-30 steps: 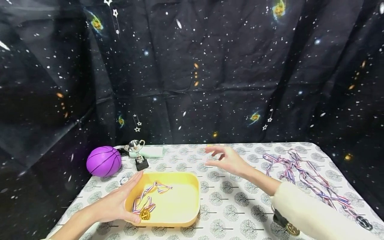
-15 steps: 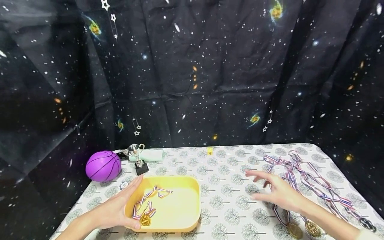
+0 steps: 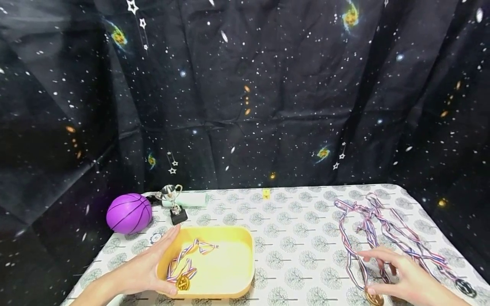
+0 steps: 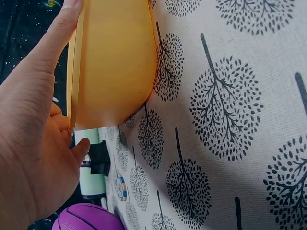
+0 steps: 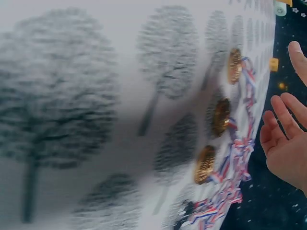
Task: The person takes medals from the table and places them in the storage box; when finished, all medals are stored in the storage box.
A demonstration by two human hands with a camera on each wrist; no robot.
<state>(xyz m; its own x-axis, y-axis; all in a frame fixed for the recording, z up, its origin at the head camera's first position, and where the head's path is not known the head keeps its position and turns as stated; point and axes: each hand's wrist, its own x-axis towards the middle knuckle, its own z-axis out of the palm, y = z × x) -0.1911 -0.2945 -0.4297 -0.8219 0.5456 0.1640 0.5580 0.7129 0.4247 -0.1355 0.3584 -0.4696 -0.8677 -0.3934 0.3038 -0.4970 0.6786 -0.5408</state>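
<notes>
My left hand (image 3: 141, 267) grips the left end of a yellow plastic tub (image 3: 222, 274), thumb at its near rim and fingers towards the far corner. Inside the tub lies a gold medal (image 3: 183, 282) with its striped ribbon (image 3: 188, 251). Over at the right, my right hand (image 3: 405, 274) hovers with parted fingers above a gold medal (image 3: 374, 299) near the table's front. Three gold medals (image 5: 221, 117) lie in a row in the right wrist view, their ribbons tangled beyond them. Whether a fingertip touches a medal I cannot tell.
Behind the tub stand a small silver trophy cup (image 3: 172, 199) and a purple ball (image 3: 129, 213). A pale green roll (image 3: 193, 199) lies at the back. Tangled ribbons (image 3: 369, 214) spread across the right side, with a dark medal (image 3: 465, 287) near the right edge.
The right hand has moved right and towards the front, from over the table's middle to the gold medals. The left hand stays on the tub. The head view has shifted slightly.
</notes>
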